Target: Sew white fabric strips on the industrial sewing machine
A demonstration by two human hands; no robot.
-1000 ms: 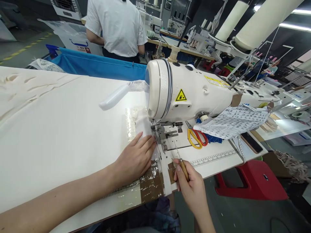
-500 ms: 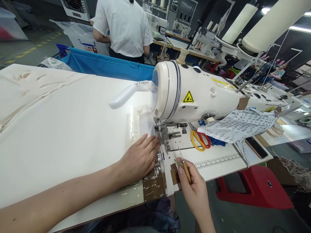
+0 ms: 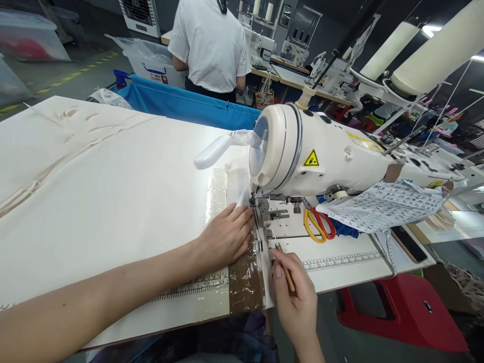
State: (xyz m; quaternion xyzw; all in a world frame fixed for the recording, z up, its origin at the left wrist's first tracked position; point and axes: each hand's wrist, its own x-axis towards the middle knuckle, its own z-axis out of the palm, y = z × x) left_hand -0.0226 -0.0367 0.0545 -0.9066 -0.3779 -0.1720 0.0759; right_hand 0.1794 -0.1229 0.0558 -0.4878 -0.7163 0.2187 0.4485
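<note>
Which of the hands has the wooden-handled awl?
The right hand: it grips the wooden-handled awl. The left hand lies palm-down beside the sewing machine, no tool visible in it.

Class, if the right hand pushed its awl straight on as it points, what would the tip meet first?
The awl in the right hand would probably meet the metal presser-foot parts beneath the sewing machine head, though depth is unclear from this view.

Ceiling lights (image 3: 430, 31) glare, and brown tape (image 3: 245, 292) glints.
</note>
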